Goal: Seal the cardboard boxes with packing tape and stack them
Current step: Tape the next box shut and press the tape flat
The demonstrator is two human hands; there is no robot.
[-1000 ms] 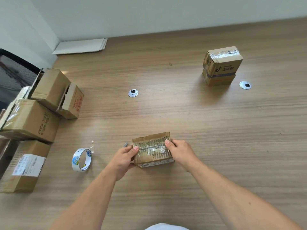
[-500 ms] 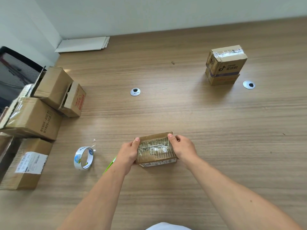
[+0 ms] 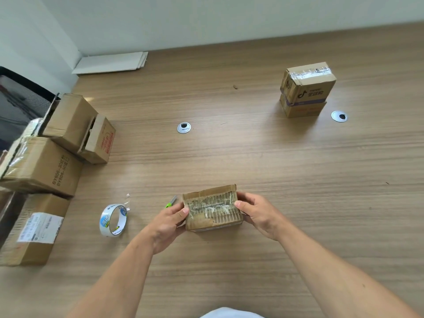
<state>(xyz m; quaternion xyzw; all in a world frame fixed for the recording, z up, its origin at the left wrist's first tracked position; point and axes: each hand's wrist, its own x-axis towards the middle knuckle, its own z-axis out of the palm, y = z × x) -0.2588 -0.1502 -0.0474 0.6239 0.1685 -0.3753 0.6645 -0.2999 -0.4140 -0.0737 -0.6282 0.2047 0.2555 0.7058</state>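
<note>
You hold a small cardboard box [image 3: 212,208] — torn, rough, ribbed under glossy crinkled tape. The bench [image 3: 286,180] is matt woodgrain; the tape roll [image 3: 113,220] shines — clear plastic.

We see a brown box [image 3: 212,207] with ribbed pale patches, our white-and-blue tape roll [image 3: 113,220], a green-handled tool [image 3: 168,204], our streaky tan wood-grain table [image 3: 252,157], red lettering on a carton [image 3: 102,140]

bright even light, soft shadows, wide-angle distortion
</note>
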